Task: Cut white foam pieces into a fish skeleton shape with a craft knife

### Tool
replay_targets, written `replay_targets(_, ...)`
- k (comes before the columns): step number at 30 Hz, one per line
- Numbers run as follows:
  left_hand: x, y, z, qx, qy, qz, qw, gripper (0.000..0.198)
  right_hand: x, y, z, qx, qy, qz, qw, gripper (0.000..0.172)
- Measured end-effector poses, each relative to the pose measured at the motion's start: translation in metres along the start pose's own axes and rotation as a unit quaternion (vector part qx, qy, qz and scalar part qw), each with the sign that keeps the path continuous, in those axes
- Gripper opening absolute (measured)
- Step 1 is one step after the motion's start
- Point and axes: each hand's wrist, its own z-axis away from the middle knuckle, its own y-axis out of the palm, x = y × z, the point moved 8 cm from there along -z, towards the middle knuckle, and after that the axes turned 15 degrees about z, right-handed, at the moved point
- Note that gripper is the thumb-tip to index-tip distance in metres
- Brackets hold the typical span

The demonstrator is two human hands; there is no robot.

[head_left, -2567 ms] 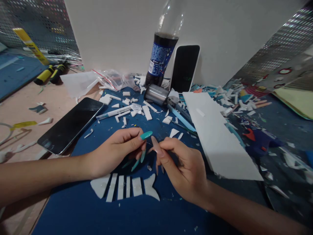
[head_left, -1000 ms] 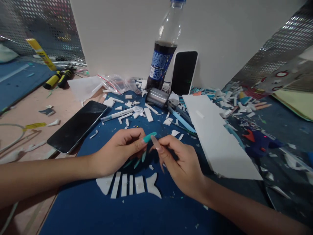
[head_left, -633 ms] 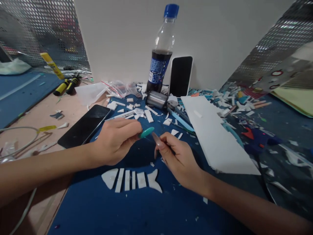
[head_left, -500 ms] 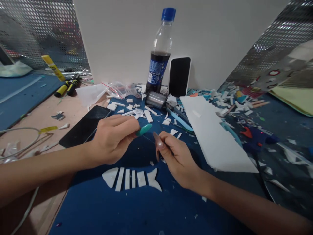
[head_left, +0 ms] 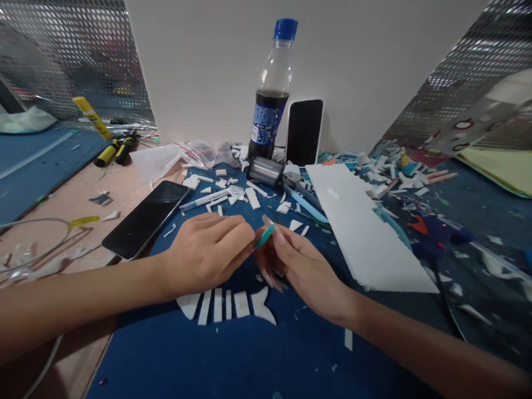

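Observation:
Above the blue mat, my left hand is closed in a pinch. A teal, nail-shaped tip shows at its fingertips; whatever those fingers hold is hidden. My right hand is curled, its thumb and fingertips meeting at that teal tip, and anything between them is too small to make out. Just below the hands lies a row of white foam pieces laid out as a fish: a head, partly covered by my left wrist, then several strips and a forked tail.
Behind stand a cola bottle and an upright phone, with a wire spool before them. A black phone lies left. White board, a blue glue gun and foam scraps lie about.
My left hand has moved right and slightly down, so its fingertips now meet my right hand's. More of the black phone shows, and a white strip now shows below my right forearm.

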Motion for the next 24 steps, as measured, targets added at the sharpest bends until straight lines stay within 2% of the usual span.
replay_targets(6, -0.01, 0.003, 0.0, 0.02, 0.066, -0.066, 0.995, 0.022, -0.006, 0.003, 0.001, 0.019, 0.037, -0.012, 0.999, 0.034)
replay_targets(9, -0.011, 0.007, 0.001, 0.029, 0.07, -0.088, 0.993, 0.021, -0.007, 0.007, 0.001, 0.05, 0.053, -0.057, 0.996, 0.035)
replay_targets(12, -0.009, 0.005, 0.002, 0.027, 0.06, -0.063, 0.996, 0.02, -0.009, 0.004, 0.0, 0.038, 0.072, -0.067, 0.994, 0.034)
replay_targets(15, 0.008, -0.002, 0.001, 0.018, -0.009, -0.039, 0.999, 0.022, -0.013, -0.009, -0.002, -0.023, 0.075, -0.051, 0.996, 0.033)
replay_targets(18, 0.043, -0.007, 0.003, 0.03, -0.164, -0.102, 0.981, 0.023, -0.017, -0.025, -0.002, -0.089, 0.07, -0.04, 0.993, 0.031)
replay_targets(19, 0.055, -0.005, 0.005, 0.058, -0.212, -0.127, 0.967, 0.024, -0.019, -0.029, -0.001, -0.101, 0.067, -0.038, 0.992, 0.03)
replay_targets(21, 0.069, 0.005, 0.011, 0.126, -0.266, -0.154, 0.943, 0.026, -0.021, -0.032, -0.001, -0.11, 0.064, -0.035, 0.991, 0.029)
replay_targets(24, 0.076, 0.023, 0.02, 0.211, -0.277, -0.162, 0.923, 0.031, -0.023, -0.032, -0.001, -0.1, 0.067, -0.038, 0.992, 0.03)
